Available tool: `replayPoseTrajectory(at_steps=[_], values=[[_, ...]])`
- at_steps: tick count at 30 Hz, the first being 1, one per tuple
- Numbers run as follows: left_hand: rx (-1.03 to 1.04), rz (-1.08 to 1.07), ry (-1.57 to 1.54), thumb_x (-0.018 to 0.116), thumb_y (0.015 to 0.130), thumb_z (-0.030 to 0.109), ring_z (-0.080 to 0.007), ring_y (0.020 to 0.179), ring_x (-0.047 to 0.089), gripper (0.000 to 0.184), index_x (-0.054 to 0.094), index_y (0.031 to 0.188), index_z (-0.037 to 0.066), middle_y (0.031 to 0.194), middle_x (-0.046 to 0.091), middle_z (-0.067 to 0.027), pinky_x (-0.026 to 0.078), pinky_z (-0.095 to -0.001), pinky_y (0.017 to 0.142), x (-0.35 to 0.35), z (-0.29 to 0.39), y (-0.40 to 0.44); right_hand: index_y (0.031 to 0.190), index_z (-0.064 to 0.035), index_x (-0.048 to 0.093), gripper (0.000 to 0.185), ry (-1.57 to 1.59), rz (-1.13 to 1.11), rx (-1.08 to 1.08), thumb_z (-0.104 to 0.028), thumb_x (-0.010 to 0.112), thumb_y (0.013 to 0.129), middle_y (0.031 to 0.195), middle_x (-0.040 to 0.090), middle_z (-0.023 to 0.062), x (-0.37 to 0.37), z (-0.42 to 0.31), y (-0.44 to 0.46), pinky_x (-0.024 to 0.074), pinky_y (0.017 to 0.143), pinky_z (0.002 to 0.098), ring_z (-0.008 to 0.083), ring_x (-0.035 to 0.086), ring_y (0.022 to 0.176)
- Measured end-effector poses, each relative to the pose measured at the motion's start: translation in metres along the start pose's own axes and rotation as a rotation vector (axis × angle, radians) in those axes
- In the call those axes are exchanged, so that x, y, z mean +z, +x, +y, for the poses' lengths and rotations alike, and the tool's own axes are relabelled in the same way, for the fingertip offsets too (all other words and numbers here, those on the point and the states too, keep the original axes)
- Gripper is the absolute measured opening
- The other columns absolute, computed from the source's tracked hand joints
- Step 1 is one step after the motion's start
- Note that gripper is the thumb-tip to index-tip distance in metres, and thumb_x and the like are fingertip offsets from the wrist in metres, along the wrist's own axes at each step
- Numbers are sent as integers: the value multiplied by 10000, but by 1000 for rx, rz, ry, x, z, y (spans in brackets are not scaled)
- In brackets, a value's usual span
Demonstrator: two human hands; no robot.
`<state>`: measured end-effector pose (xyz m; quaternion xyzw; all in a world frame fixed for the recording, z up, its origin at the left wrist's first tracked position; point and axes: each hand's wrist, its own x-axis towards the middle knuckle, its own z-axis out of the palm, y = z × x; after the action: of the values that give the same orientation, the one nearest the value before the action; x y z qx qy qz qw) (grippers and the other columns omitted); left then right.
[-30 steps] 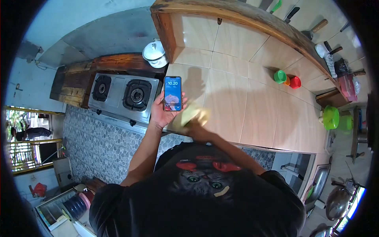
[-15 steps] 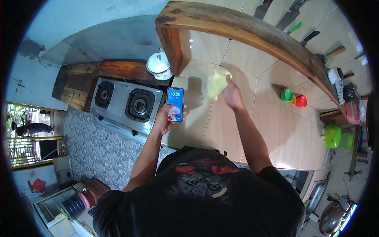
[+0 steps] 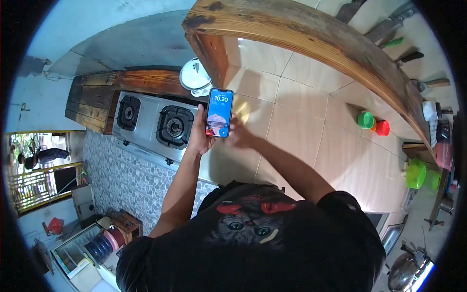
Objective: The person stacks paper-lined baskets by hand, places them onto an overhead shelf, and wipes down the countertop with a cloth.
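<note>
A smartphone (image 3: 220,112) with a lit screen reading 10.20 is held upright in my left hand (image 3: 198,138), thumb along its left edge. My right hand (image 3: 239,135) is close against the phone's right side, blurred by motion. A pale yellow cloth (image 3: 242,113) shows just above the right fingers, partly hidden behind them and the phone. Both hands are over the tiled counter (image 3: 292,131), to the right of the gas stove (image 3: 154,121).
A white lidded pot (image 3: 194,75) stands behind the stove by the wooden shelf frame (image 3: 292,24). Green (image 3: 365,120) and red cups (image 3: 383,128) are on the counter at right. A bright green container (image 3: 416,173) is farther right. Knives hang on the wall above.
My right hand has moved left and down with the yellow cloth, from over the counter to the phone's side. The phone has risen slightly and shifted right in view.
</note>
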<state>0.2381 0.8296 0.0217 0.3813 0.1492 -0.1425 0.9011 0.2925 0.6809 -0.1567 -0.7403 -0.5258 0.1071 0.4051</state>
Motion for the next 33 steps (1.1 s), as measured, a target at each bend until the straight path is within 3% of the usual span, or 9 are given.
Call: replayPoseTrajectory(at_steps=[2, 3, 6, 8, 9, 13, 14, 22, 33], values=[[1, -29, -18, 235, 1026, 591, -295, 933, 694, 744, 510, 1311, -38, 1177, 648, -224, 605, -412, 787, 1, -2, -1, 883, -93, 709, 236, -156, -361, 74, -285, 575, 847, 1052, 643, 132, 14, -71, -32, 295, 1061, 625, 367, 539, 1178], [1, -58, -49, 259, 1030, 543, -299, 936, 694, 698, 504, 1314, -46, 1182, 645, -230, 605, -418, 787, 4, -3, -1, 1217, -60, 619, 488, -109, -100, -111, -460, 487, 970, 1254, 582, 219, 57, -65, -57, 181, 1096, 634, 454, 379, 1314], [-6, -101, -68, 345, 1017, 392, -315, 943, 693, 559, 484, 1337, -45, 1211, 632, -238, 604, -435, 794, 4, -11, -8, 1273, -29, 589, 536, -287, -166, -382, -464, 477, 981, 1183, 627, 256, 64, -95, -100, 259, 1096, 574, 418, 492, 1238], [35, -152, 62, 364, 987, 345, -318, 1003, 687, 580, 436, 1391, -65, 1255, 613, -247, 596, -444, 856, 2, -17, -12, 1287, -3, 581, 515, 875, -459, 715, -417, 438, 1016, 1186, 624, 254, 29, -117, -118, 362, 1063, 452, 331, 585, 1108], [3, -134, 24, 349, 1016, 403, -313, 986, 689, 595, 447, 1388, -51, 1256, 615, -236, 597, -442, 840, 6, -19, -15, 1287, -3, 581, 515, 867, -438, 717, -417, 438, 1016, 1186, 624, 254, 23, -109, -131, 362, 1063, 452, 331, 585, 1108], [-33, -165, -39, 258, 1035, 562, -307, 943, 687, 696, 481, 1375, -2, 1251, 623, -215, 592, -442, 819, 19, -23, -33, 1180, 41, 657, 492, 807, 59, 445, -384, 502, 986, 1109, 664, 125, -33, -92, -194, 463, 904, 351, 198, 590, 995], [-35, -176, -34, 258, 1035, 562, -307, 943, 687, 696, 481, 1375, -2, 1251, 623, -215, 592, -442, 819, 19, -24, -36, 1208, 37, 644, 474, 841, 67, 868, -359, 532, 972, 1097, 667, 119, -70, -122, -189, 469, 897, 352, 192, 594, 983], [-84, -24, 64, 298, 1038, 513, -320, 947, 671, 603, 563, 1286, 31, 1190, 658, -179, 546, -459, 852, -19, -49, -5, 1235, 22, 576, 428, 899, 1058, 885, -344, 456, 1047, 1141, 652, 108, -199, -165, -278, 512, 898, 370, 209, 639, 1035], [456, 653, 1998, 539, 947, 462, -416, 1068, 496, 607, 354, 1425, 137, 1222, 468, -246, 418, -552, 864, -56, -107, 81, 1433, -68, 417, 524, 885, 1293, 559, -388, 508, 1028, 1321, 566, 75, -231, -163, -213, 469, 996, 419, 203, 562, 1194]])
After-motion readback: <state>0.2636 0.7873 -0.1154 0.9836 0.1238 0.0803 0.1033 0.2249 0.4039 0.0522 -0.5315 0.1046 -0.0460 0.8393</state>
